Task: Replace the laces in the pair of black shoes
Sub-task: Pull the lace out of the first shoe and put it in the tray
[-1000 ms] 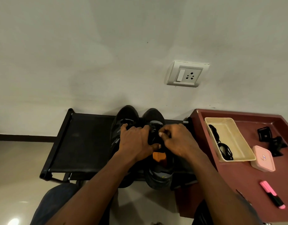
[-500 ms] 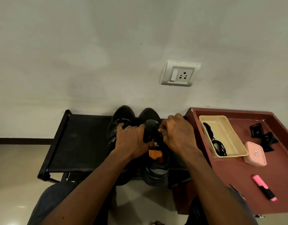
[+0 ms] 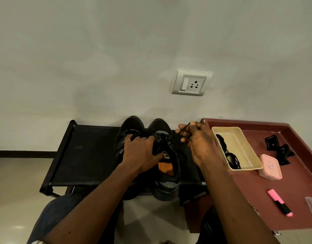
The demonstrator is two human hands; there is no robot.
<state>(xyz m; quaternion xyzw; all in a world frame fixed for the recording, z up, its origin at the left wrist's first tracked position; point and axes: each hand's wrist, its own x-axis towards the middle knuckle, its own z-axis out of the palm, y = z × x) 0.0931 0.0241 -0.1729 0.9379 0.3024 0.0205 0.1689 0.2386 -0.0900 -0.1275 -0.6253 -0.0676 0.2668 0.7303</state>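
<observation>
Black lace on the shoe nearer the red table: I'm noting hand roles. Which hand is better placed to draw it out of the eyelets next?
Right. The right hand pinches the black lace, lifted beside the black shoe; the left hand grips that shoe, steadying it.

A person's left hand (image 3: 139,152), right hand (image 3: 199,145) and both forearms (image 3: 91,203) are bare down to the lower edge of the view, and the legs beneath wear trousers (image 3: 53,213), blue-grey at the left knee and almost black at the right thigh.
</observation>
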